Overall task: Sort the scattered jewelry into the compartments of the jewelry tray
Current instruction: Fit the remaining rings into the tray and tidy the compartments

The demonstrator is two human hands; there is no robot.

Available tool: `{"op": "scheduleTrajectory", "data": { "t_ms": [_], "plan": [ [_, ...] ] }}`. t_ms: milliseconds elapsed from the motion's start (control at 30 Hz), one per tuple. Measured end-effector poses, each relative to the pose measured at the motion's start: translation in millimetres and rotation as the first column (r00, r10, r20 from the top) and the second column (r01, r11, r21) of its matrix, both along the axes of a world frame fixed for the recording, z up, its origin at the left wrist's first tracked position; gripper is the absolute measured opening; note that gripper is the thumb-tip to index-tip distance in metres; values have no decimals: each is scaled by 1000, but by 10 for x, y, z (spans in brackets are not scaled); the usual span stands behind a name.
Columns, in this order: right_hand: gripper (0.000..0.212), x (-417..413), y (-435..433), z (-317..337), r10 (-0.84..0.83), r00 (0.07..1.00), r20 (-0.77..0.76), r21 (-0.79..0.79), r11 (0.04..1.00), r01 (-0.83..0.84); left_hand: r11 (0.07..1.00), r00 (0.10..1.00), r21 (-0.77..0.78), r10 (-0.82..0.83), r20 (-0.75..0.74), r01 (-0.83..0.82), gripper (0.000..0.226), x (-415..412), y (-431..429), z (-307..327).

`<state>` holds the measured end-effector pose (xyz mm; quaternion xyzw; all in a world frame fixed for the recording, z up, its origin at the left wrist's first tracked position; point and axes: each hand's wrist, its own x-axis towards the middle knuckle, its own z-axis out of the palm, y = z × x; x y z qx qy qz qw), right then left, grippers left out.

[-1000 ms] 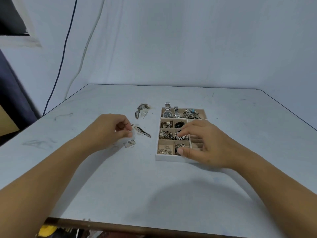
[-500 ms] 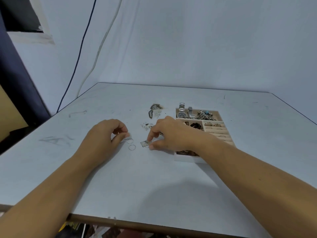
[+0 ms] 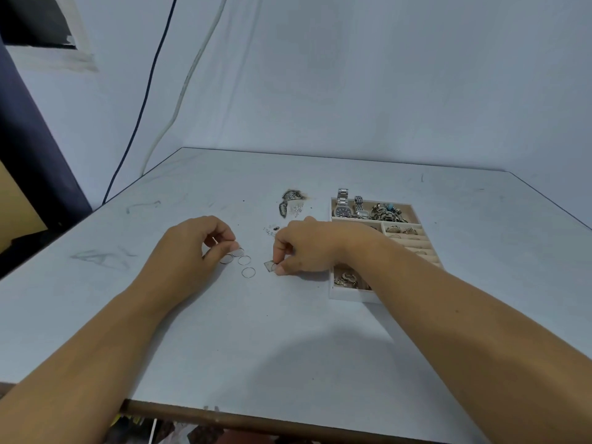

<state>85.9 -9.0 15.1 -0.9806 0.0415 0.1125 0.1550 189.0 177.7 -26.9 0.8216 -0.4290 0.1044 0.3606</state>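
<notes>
The jewelry tray (image 3: 349, 293), white-walled with beige compartments, sits right of centre and holds watches, bracelets and rings; my right forearm hides its middle. Several thin wire rings (image 3: 248, 272) lie on the grey table between my hands. My left hand (image 3: 195, 248) rests on the table with thumb and forefinger pinched at one ring (image 3: 237, 251). My right hand (image 3: 307, 248) pinches a small clear packet (image 3: 269, 266) against the table, just left of the tray.
A heap of dark patterned jewelry pieces (image 3: 290, 200) lies behind my right hand, with tiny loose bits (image 3: 270, 230) nearer. The table's front edge (image 3: 256, 421) runs below my arms. Two cables (image 3: 150, 78) hang on the wall at the left.
My right hand has left the tray and come left to the small packet, pinching it. My left hand spread rings on the table and stays there. The camera moved closer and left.
</notes>
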Motion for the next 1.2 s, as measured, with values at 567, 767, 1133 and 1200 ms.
{"op": "scheduleTrajectory", "data": {
  "t_ms": [567,767,1133,1200],
  "plan": [
    [11,-1355,-834,134,-283,818,500,224,955,193,938,938,-2,-346,-33,346,7,-713,-603,294],
    [15,-1787,-1098,-128,-416,714,563,296,908,295,878,877,18,-475,-73,478,2,-1129,-1124,290],
    [13,-1833,-1107,-257,-424,703,571,362,899,247,886,881,135,-459,114,444,9,-1224,-1557,176],
    [11,-1842,-1135,-256,-424,706,567,359,899,251,870,867,165,-485,120,464,8,-1221,-1578,190]
  ]
}}
